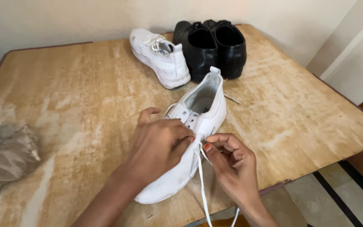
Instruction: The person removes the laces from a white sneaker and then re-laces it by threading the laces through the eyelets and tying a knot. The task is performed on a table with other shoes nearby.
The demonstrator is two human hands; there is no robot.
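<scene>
Near shoe: a white sneaker (pixel 198 126) lies on the worn wooden surface (pixel 85 96), at the near middle of the scene.
Long axis: it runs from near-left to far-right; the toe points toward the near edge and slightly left, the heel with its pull tab points far and right, the opening faces up.
Left hand: the left hand (pixel 158 145) rests over the sneaker's lace area, fingers curled together and pressing on the upper beside the eyelets.
Right hand: the right hand (pixel 232 162) sits just right of the sneaker's middle, thumb and forefinger pinched on a white lace (pixel 201 185).
Lace: it leaves the eyelets between the 2 hands and hangs down past the near edge of the surface; a second end shows below the right wrist.
Far shoes: 1 more white sneaker (pixel 160 56) lies far of the first, well apart; 2 black shoes (pixel 213 46) stand side by side just right of it, heels toward the viewer.
Left edge: a crumpled brownish bag or cloth (pixel 5 157) lies at the near left, well apart from the hands.
</scene>
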